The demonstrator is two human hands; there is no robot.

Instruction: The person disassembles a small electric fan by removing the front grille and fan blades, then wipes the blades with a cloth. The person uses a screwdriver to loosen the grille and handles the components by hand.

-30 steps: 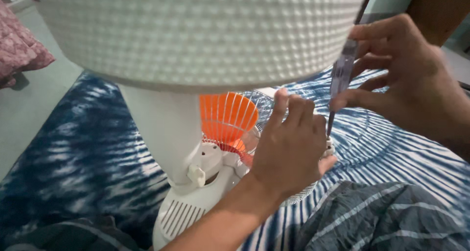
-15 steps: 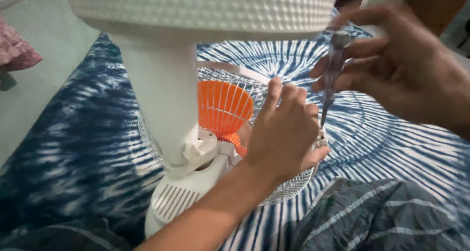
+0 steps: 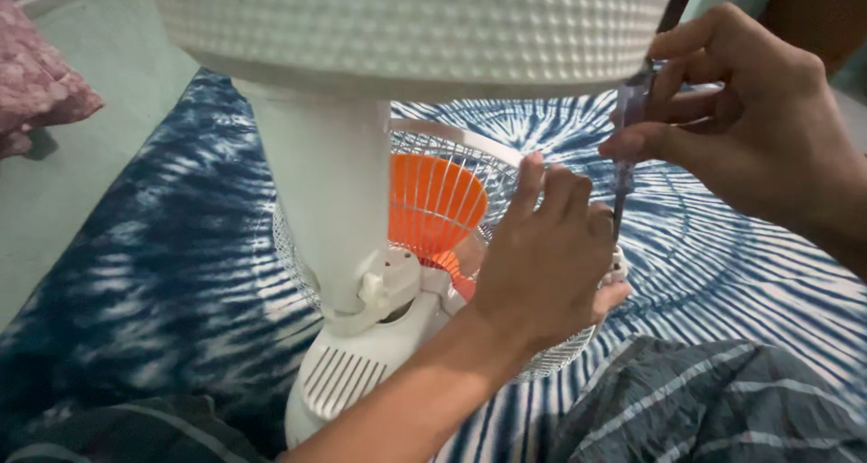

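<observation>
Orange blades [image 3: 433,205] inside white grille [image 3: 470,156]

- No packages, labels, signs or screens in view.
</observation>
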